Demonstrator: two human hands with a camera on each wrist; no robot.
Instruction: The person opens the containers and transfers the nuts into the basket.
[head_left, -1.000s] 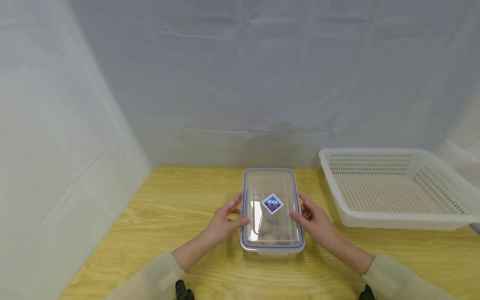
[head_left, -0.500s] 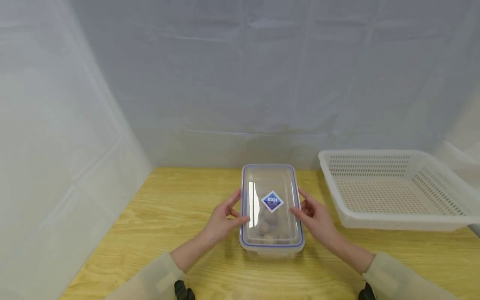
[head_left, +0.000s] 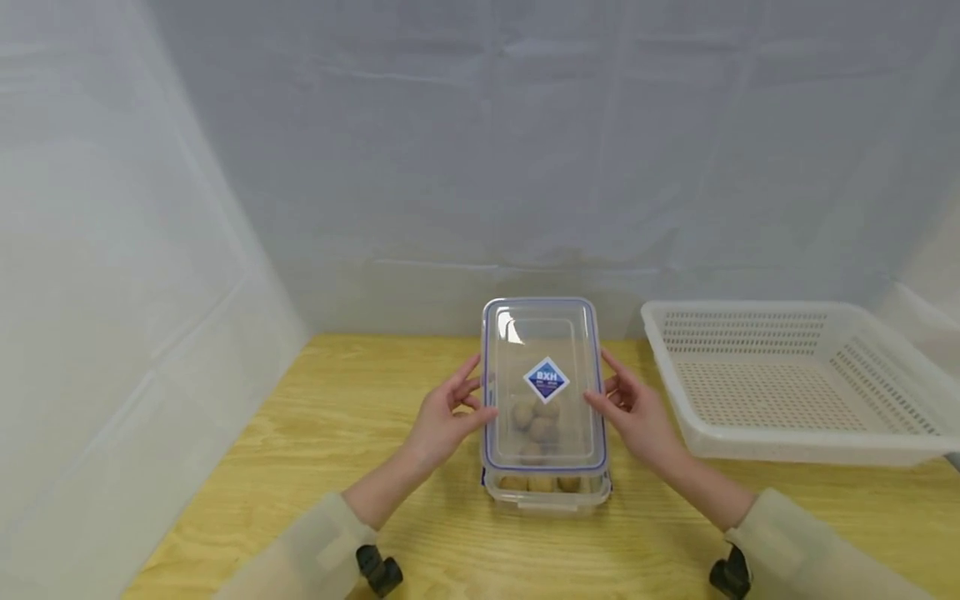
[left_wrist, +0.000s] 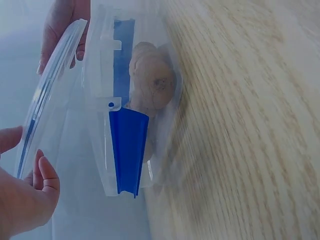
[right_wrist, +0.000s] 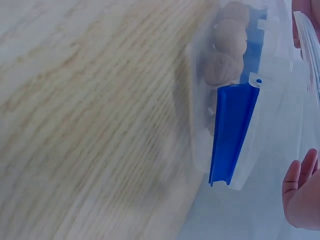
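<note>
Nearest on the wooden table [head_left: 375,375], a clear snap-lock container [head_left: 551,502] with unfastened blue side latches [left_wrist: 129,150] holds round brown items [head_left: 542,483]. Above it, the left hand [head_left: 442,421] and right hand [head_left: 641,417] pinch opposite long edges of its raised lid [head_left: 543,346], thumbs on top. A white slotted basket [head_left: 810,446] stands to the right; behind hangs pale sheeting [head_left: 525,167].

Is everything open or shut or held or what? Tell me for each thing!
Box: open, standing on the table
Lid: held up tilted, not closed on the box
Blue clips: undone
Round things: inside the box
Left hand: pinching the lid
Right hand: pinching the lid
Basket: upright, no lid on it
</note>
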